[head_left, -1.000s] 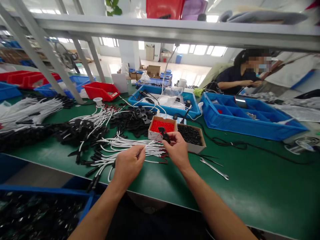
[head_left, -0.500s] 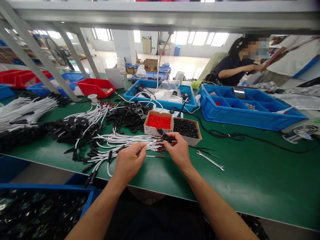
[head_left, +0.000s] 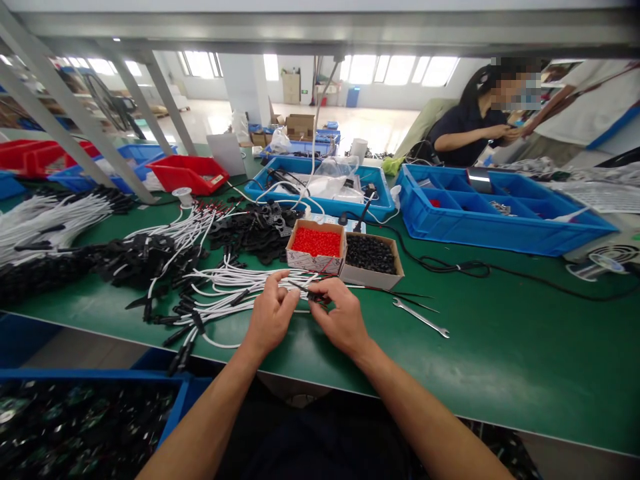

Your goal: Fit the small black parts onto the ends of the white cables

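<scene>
While the right hand (head_left: 344, 321) pinches a small black plastic part (head_left: 316, 297), the left hand (head_left: 270, 319) has thumb and forefinger parted.
Part located between the hands, near the white cables (head_left: 225, 290).

Both your forearms come up from the bottom edge and angle inward, wrists low over the work area. Your left hand (head_left: 273, 313) is half open, index finger reaching forward, thumb angled in toward your right hand (head_left: 340, 315). Your right hand is turned palm-inward, thumb and index finger brought together in a pinch, other fingers curled, fingertips near the left thumb.
</scene>
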Available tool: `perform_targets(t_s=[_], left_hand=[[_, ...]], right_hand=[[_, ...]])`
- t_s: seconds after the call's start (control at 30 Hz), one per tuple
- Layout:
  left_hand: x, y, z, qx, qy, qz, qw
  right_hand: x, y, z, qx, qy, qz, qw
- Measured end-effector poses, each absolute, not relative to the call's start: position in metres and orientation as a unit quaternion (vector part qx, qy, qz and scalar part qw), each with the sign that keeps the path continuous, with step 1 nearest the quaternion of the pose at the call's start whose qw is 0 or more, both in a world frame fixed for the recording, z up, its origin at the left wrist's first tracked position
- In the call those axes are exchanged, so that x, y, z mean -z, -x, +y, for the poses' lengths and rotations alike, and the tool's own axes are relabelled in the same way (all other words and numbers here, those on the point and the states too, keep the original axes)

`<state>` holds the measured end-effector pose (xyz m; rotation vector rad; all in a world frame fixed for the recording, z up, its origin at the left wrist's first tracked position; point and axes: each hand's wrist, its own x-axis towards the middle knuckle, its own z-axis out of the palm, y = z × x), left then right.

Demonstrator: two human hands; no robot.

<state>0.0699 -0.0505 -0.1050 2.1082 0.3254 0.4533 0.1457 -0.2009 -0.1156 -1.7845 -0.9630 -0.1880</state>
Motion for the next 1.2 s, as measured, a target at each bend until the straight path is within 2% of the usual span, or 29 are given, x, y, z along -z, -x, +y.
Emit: perform_targets(t_s=[0.1, 0.27, 0.37, 0.5, 0.73, 0.8, 0.87, 1.0, 1.2], left_hand=[[0.108, -0.072, -0.049, -0.180, -0.836, 0.121, 0.503], [0.104, -0.066, -0.048, -0.181, -0.869, 0.088, 0.451], [0.098, -0.061, -0.047, -0.141, -0.908, 0.052, 0.390], [0.088, -0.054, -0.024, -0.114, -0.948, 0.053, 0.292], [0.079, -0.049, 0.047, -0.202, -0.977, 0.063, 0.041], [0.082, -0.055, 0.039, -0.238, -0.969, 0.068, 0.014], [0.085, -0.062, 0.013, -0.237, -0.969, 0.017, 0.067], [0.099, -0.079, -0.047, -0.134, -0.945, -0.123, 0.271], [0.126, -0.108, -0.062, -0.077, -0.843, -0.099, 0.524]], right_hand=[[0.114, -0.142, -0.200, 0.025, 0.714, -0.467, 0.521], [0.110, -0.154, -0.202, -0.118, 0.646, -0.304, 0.690], [0.107, -0.165, -0.206, -0.158, 0.627, -0.281, 0.709], [0.109, -0.180, -0.220, -0.140, 0.634, -0.252, 0.717], [0.121, -0.184, -0.232, -0.144, 0.635, -0.189, 0.735], [0.124, -0.176, -0.226, -0.155, 0.643, -0.198, 0.724], [0.128, -0.169, -0.219, -0.156, 0.656, -0.220, 0.705], [0.135, -0.162, -0.215, -0.089, 0.695, -0.292, 0.651], [0.136, -0.167, -0.226, 0.038, 0.706, -0.289, 0.645]])
